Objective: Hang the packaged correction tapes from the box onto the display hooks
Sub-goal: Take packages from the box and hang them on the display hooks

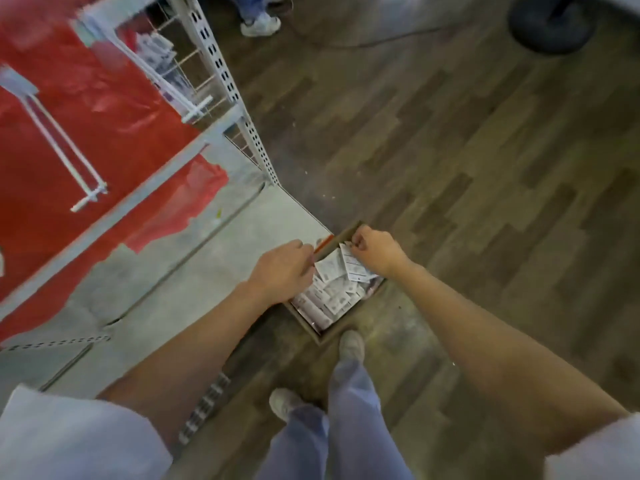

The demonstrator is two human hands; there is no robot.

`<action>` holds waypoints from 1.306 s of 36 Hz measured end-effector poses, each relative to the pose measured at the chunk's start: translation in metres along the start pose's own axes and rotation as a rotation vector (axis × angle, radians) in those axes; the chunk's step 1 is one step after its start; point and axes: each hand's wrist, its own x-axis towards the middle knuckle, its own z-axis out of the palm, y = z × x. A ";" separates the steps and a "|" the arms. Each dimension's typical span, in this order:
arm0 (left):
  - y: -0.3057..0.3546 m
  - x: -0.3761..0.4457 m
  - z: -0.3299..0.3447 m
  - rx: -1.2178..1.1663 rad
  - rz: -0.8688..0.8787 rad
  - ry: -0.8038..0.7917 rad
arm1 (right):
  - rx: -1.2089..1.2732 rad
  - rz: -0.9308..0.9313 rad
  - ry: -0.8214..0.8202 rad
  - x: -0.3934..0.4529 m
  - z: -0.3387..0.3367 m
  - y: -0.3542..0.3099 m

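Both hands reach down into the box (313,329) on the floor (450,150) beside the display rack (221,69). Right hand (375,251) pinches a packaged correction tape (353,268) by its top edge; left hand (282,270) curls at the box rim, its grip unclear. Picking is under way; next, I judge, lifting a pack to an empty hook (65,147) and threading its hole.

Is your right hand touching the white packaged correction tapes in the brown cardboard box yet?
Touching. The head view shows the right hand with curled fingers pinching the top edge of a white packaged correction tape above the brown cardboard box.
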 end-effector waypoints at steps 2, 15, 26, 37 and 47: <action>-0.001 0.007 0.012 0.003 -0.016 -0.042 | 0.010 0.060 -0.041 0.006 0.012 0.018; -0.026 0.066 0.103 -0.007 -0.181 -0.131 | 0.149 0.248 -0.158 0.070 0.088 0.092; -0.086 0.182 0.270 0.005 -0.295 -0.220 | 0.147 0.326 -0.184 0.186 0.205 0.172; -0.123 0.264 0.393 -0.590 -0.745 -0.252 | -0.115 0.286 -0.108 0.250 0.297 0.223; -0.104 0.252 0.364 -0.883 -0.776 -0.124 | -0.087 0.298 -0.076 0.229 0.279 0.200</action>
